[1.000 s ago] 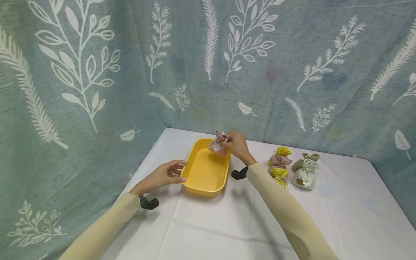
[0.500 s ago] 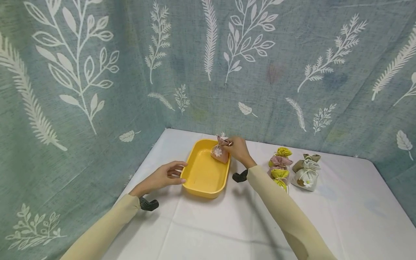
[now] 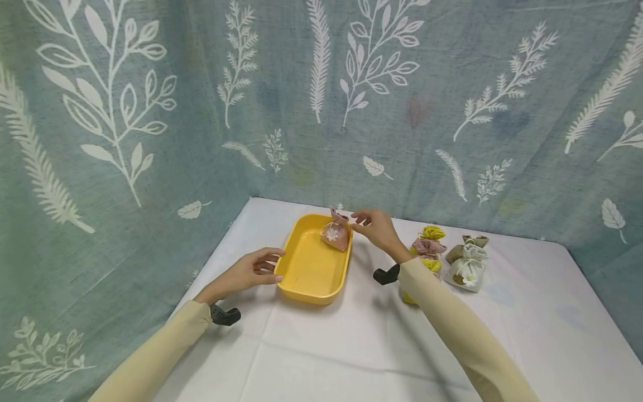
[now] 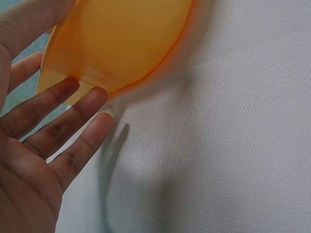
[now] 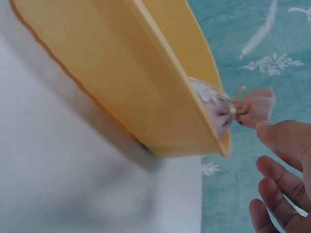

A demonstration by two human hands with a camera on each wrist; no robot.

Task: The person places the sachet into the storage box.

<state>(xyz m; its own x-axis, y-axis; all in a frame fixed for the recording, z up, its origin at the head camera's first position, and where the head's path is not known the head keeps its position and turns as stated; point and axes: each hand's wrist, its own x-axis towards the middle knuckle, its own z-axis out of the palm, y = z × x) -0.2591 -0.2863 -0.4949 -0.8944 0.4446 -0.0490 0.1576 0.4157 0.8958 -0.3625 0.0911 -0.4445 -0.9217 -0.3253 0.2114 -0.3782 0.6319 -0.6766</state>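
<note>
A yellow plastic tray (image 3: 311, 296) stands on the white-covered table. In its far right corner sits a small pink drawstring pouch (image 3: 335, 237) with a white flower, its tied neck rising above the rim. My right hand (image 3: 379, 230) is just to the right of that corner, fingers loosely bent and apart from the pouch in the head view. In the right wrist view the thumb (image 5: 284, 138) lies close to the pouch's gathered top. My left hand (image 3: 251, 272) is at the tray's left side, fingers spread; in the left wrist view its fingertips (image 4: 97, 97) touch or nearly touch the tray wall.
To the right stand several more pouches: yellow and pink ones (image 3: 428, 247) in a row, partly behind my right sleeve, and white and olive ones (image 3: 467, 268) beside them. A leaf-patterned green curtain (image 3: 311, 139) hangs along the table's back and left.
The pink pouch went down into the tray's far right corner. My right hand has let go of it and drawn back to the right. The left hand stays at the tray.
</note>
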